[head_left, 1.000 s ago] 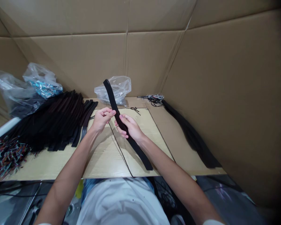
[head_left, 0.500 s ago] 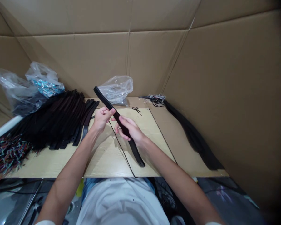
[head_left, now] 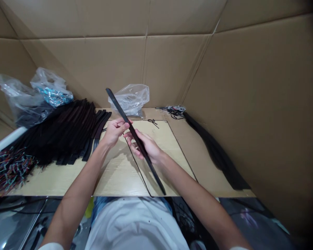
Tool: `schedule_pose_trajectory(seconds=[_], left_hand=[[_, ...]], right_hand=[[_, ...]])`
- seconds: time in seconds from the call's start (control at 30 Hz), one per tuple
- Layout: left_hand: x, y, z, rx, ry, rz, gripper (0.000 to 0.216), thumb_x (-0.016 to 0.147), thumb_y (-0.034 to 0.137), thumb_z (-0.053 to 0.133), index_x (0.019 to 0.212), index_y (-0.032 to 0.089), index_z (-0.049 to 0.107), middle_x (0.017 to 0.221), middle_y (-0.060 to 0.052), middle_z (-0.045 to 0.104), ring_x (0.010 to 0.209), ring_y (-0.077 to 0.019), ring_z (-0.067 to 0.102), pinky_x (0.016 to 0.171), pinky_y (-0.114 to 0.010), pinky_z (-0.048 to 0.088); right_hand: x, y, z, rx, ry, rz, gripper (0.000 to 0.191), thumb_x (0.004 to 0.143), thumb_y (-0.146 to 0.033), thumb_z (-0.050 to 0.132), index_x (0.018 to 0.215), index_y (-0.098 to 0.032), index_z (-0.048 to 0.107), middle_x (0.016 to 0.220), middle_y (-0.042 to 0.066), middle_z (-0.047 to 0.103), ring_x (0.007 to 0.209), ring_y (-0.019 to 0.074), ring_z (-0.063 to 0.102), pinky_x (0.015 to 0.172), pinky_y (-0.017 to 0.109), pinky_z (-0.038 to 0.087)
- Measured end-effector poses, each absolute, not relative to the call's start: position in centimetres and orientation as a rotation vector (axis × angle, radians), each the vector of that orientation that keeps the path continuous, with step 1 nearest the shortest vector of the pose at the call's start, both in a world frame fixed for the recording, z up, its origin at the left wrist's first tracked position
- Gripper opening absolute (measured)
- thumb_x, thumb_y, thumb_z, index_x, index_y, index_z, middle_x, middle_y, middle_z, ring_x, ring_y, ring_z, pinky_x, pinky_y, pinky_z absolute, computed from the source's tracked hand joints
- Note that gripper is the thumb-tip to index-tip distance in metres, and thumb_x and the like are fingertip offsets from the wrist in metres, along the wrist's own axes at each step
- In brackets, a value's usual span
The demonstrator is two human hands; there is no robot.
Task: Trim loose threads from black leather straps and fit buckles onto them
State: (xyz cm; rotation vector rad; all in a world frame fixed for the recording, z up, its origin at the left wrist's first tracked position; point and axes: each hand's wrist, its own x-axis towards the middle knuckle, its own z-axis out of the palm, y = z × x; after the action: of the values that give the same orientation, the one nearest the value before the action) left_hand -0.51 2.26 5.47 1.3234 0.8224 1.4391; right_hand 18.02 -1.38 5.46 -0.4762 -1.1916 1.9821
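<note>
A long, narrow dark strap (head_left: 119, 108) is held at a slant above the pale board, its far end up to the left and its near end down to the right. My left hand (head_left: 115, 132) pinches it a little above the middle, thumb on top. Just below, my right hand (head_left: 149, 145) is closed around it, with the thumb along one side and the fingers curled beneath. A thin black cord (head_left: 137, 166) runs from by the hands down to the table's front edge; where it joins, if it does, is hidden.
Similar dark straps (head_left: 65, 133) lie heaped at left, with coloured thread ends (head_left: 13, 170). Clear plastic bags (head_left: 131, 99) stand behind. A small knotted cord (head_left: 153, 123) is on the board (head_left: 112, 180). Dark strips (head_left: 214, 149) lie along the right cardboard wall (head_left: 250, 86).
The strap has been turned about its length, so its narrow edge now faces up instead of its broad face. Both hands keep nearly the same place on it.
</note>
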Motion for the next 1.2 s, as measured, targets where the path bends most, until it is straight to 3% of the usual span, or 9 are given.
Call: schedule_pose_trajectory(seconds=[0.13,0.3,0.43,0.6,0.7,0.87,1.03,1.2], left_hand=[[-0.4,2.5,5.4,1.312,0.879,1.521,0.057,0.069,0.064,0.098,0.070,0.018,0.065,0.045,0.009,0.038,0.045,-0.0050,0.030,0.050,-0.022,0.021],[-0.5,2.1,6.2,1.333,0.822,1.369,0.057,0.070,0.063,0.097,0.092,0.014,0.079,0.052,0.007,0.047,0.046,-0.0049,0.030,0.047,-0.023,0.018],[-0.4,1.8,6.3,1.293,0.708,1.218,0.065,0.073,0.067,0.094,0.107,0.013,0.080,0.053,0.009,0.043,0.046,-0.0061,0.033,0.047,-0.023,0.020],[-0.1,2.1,5.8,1.229,0.770,1.439,0.064,0.063,0.069,0.100,0.081,0.014,0.071,0.049,0.011,0.036,0.045,-0.0031,0.026,0.050,-0.023,0.018],[0.1,2.3,5.6,1.219,0.815,1.513,0.064,0.064,0.066,0.100,0.070,0.016,0.061,0.049,0.011,0.033,0.046,-0.0027,0.026,0.050,-0.022,0.018],[0.5,1.9,5.9,1.219,0.756,1.445,0.061,0.067,0.066,0.098,0.077,0.016,0.066,0.052,0.010,0.038,0.046,-0.0031,0.026,0.048,-0.022,0.018],[0.5,1.5,5.9,1.212,0.675,1.382,0.067,0.065,0.070,0.098,0.098,0.016,0.077,0.050,0.011,0.038,0.044,-0.0046,0.029,0.046,-0.022,0.020],[0.7,1.8,5.6,1.206,0.740,1.515,0.061,0.063,0.067,0.100,0.083,0.016,0.074,0.047,0.010,0.038,0.042,-0.0038,0.027,0.046,-0.021,0.024]], right_hand=[[17.7,-1.2,5.3,-0.502,-1.271,1.754,0.050,0.090,-0.059,0.084,0.111,-0.017,0.069,0.085,-0.001,0.071,0.044,0.0071,0.054,0.033,0.020,0.039],[18.3,-1.2,5.7,-0.495,-1.311,1.768,0.050,0.098,-0.064,0.072,0.112,-0.016,0.070,0.088,0.004,0.078,0.043,0.0080,0.055,0.034,0.021,0.041],[18.6,-1.3,5.9,-0.459,-1.317,1.910,0.050,0.103,-0.065,0.064,0.114,-0.016,0.071,0.086,0.005,0.080,0.037,0.0067,0.047,0.031,0.020,0.033],[18.4,-1.1,5.8,-0.530,-1.369,1.803,0.057,0.098,-0.070,0.068,0.112,-0.015,0.070,0.069,0.003,0.075,0.037,0.0092,0.048,0.034,0.020,0.036],[18.5,-1.1,6.0,-0.559,-1.323,1.701,0.055,0.094,-0.066,0.076,0.113,-0.015,0.069,0.074,0.003,0.077,0.038,0.0073,0.047,0.033,0.019,0.032],[18.9,-1.2,6.3,-0.530,-1.290,1.802,0.057,0.103,-0.067,0.061,0.116,-0.013,0.071,0.084,0.010,0.082,0.036,0.0084,0.048,0.031,0.021,0.033],[18.5,-1.3,5.8,-0.499,-1.287,1.968,0.053,0.107,-0.066,0.054,0.104,-0.016,0.070,0.074,0.005,0.078,0.033,0.0087,0.047,0.031,0.020,0.033],[17.7,-1.3,5.1,-0.506,-1.307,1.844,0.052,0.099,-0.067,0.067,0.107,-0.016,0.068,0.072,0.001,0.074,0.036,0.0089,0.050,0.033,0.020,0.035]])
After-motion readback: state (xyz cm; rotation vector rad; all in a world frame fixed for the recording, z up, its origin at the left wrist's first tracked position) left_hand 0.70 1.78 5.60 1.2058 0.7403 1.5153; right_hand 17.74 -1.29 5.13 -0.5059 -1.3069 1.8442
